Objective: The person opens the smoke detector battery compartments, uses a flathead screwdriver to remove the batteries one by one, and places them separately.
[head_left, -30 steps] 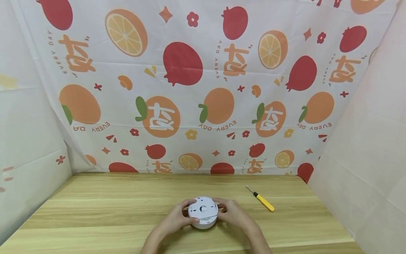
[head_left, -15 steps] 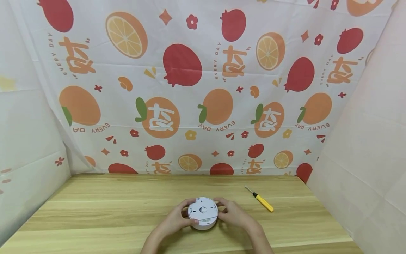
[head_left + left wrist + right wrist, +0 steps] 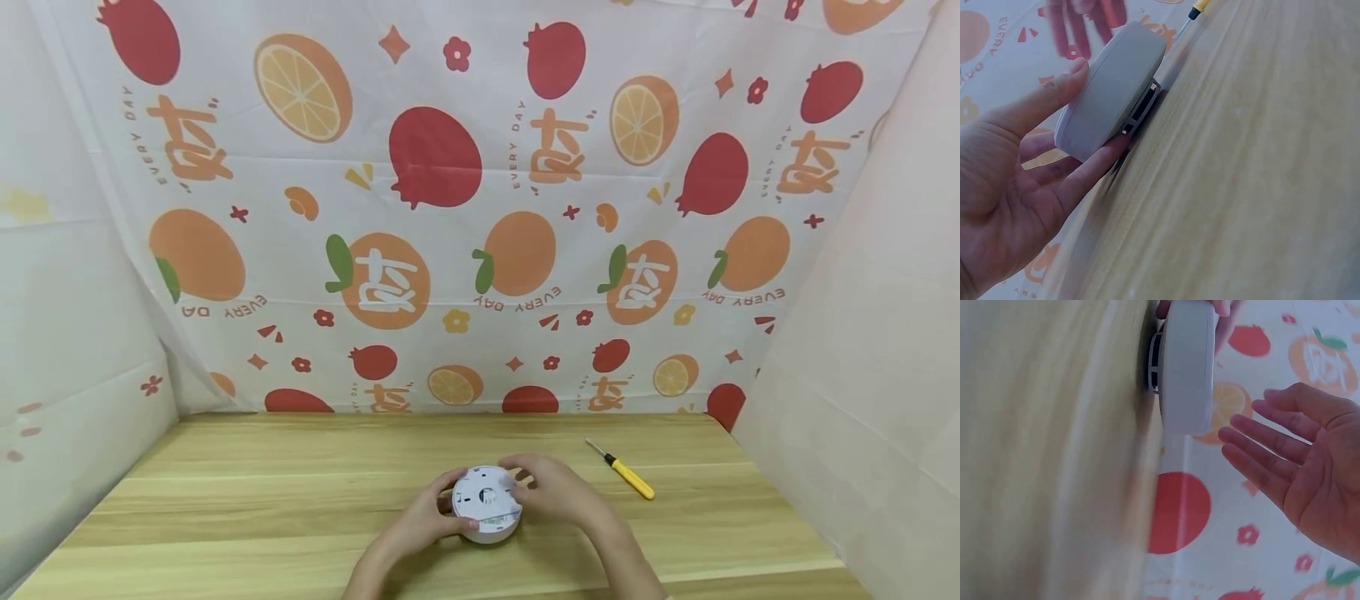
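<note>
A fruit-printed cloth [image 3: 480, 208] hangs behind and at the sides, with oranges, red fruit and the words "EVERY DAY". Below it runs the wooden counter [image 3: 262, 508], pale planks side to side. Near its front edge, about the middle, sits a round white device [image 3: 486, 502], flat like a smoke alarm, with its underside facing up in the head view; the wrist views show a slotted base [image 3: 1142, 107] against the wood. The left hand [image 3: 420, 525] has its grip on the device's left rim, thumb on top and fingers [image 3: 1094, 164] curled beneath the edge. The right hand [image 3: 555, 493] is loose, its grip holding nothing: in the right wrist view the fingers [image 3: 1260, 450] are spread just beside the device, apart from it. Off to the right, well apart, lies a small yellow-handled screwdriver [image 3: 626, 477].
</note>
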Action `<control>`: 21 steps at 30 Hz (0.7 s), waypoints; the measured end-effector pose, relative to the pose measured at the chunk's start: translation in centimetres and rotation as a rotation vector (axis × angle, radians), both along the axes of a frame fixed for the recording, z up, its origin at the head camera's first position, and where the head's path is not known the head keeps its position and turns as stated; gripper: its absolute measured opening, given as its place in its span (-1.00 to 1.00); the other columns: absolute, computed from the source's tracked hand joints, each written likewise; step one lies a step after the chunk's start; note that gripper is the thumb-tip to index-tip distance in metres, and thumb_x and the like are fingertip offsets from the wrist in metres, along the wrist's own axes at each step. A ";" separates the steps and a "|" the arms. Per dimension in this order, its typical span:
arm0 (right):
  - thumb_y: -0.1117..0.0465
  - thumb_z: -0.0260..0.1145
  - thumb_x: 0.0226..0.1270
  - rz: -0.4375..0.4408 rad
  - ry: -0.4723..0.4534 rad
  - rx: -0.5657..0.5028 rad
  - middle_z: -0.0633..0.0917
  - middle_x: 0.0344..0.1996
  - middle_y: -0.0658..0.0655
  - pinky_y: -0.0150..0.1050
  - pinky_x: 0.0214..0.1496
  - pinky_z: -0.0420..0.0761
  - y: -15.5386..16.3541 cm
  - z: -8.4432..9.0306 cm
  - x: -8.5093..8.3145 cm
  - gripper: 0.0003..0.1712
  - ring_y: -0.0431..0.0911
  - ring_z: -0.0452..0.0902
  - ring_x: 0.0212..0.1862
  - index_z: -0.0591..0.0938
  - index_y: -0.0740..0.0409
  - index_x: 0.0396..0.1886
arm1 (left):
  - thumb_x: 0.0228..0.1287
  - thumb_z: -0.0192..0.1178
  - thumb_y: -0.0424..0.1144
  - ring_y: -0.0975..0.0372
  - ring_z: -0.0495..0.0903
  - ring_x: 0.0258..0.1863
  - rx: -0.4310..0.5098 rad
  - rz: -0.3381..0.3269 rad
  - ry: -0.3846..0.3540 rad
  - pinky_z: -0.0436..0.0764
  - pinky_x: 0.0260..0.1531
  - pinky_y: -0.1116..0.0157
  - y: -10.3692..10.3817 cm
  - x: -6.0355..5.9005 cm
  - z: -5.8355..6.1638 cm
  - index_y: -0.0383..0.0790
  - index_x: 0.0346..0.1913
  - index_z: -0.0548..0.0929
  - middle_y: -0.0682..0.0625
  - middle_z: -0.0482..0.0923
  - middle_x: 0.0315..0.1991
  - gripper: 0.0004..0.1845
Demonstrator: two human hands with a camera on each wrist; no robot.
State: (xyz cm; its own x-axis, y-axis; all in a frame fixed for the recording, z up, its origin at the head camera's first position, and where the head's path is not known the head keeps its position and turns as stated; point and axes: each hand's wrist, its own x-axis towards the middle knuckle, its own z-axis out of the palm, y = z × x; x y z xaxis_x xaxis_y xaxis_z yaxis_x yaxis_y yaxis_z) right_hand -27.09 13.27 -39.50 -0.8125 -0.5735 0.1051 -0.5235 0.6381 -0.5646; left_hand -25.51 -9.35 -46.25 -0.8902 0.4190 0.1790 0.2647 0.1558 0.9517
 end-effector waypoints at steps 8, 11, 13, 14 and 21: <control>0.13 0.39 0.08 0.120 0.073 0.282 0.58 -0.03 -0.06 -0.25 0.02 0.52 -2.2 1.4 -0.9 -0.52 -0.22 0.45 -0.02 0.58 0.04 0.06 | 0.01 0.38 -0.28 -0.16 0.37 0.08 0.015 -0.012 -0.003 0.49 0.01 0.16 -0.2 -0.1 0.0 -0.52 0.30 0.14 -0.41 0.18 0.22 -0.15; 0.08 0.45 0.02 0.158 0.093 0.348 0.58 -0.03 -0.07 -0.28 0.00 0.52 -2.6 1.4 -1.2 -0.46 -0.26 0.44 -0.05 0.58 0.01 0.06 | 0.02 0.37 -0.25 -0.18 0.35 0.09 0.008 -0.009 -0.012 0.46 0.04 0.11 -0.2 -0.1 0.1 -0.53 0.30 0.12 -0.42 0.17 0.24 -0.13; 0.05 0.46 0.00 0.182 0.120 0.383 0.57 -0.04 -0.08 -0.30 -0.01 0.52 -2.8 1.2 -1.3 -0.43 -0.26 0.44 -0.06 0.57 0.00 0.07 | 0.02 0.37 -0.24 -0.18 0.34 0.10 0.003 -0.010 -0.014 0.46 0.05 0.09 -0.2 -0.1 0.1 -0.54 0.31 0.11 -0.42 0.16 0.24 -0.12; 0.04 0.46 0.00 0.193 0.135 0.398 0.57 -0.04 -0.08 -0.30 -0.01 0.52 -2.9 1.1 -1.4 -0.42 -0.27 0.43 -0.06 0.57 0.00 0.08 | 0.02 0.37 -0.24 -0.18 0.34 0.10 0.000 -0.008 -0.011 0.45 0.05 0.08 -0.2 -0.1 0.1 -0.54 0.31 0.11 -0.42 0.16 0.24 -0.11; 0.01 0.47 -0.04 0.211 0.197 0.454 0.54 -0.06 -0.07 -0.30 -0.01 0.51 -3.3 0.8 -1.7 -0.39 -0.23 0.41 -0.04 0.56 -0.01 0.08 | 0.02 0.37 -0.24 -0.19 0.34 0.10 -0.009 -0.007 -0.004 0.47 0.04 0.10 -0.2 0.0 0.2 -0.54 0.31 0.11 -0.41 0.16 0.24 -0.12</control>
State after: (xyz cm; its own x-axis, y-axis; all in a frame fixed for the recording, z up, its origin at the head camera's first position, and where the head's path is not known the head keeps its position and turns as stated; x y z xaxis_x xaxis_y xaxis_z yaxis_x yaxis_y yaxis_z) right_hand -28.76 10.02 -38.70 -0.6647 -0.7452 -0.0529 -0.7347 0.6649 -0.1345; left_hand -25.50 -9.51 -46.05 -0.8879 0.4270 0.1712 0.2616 0.1625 0.9514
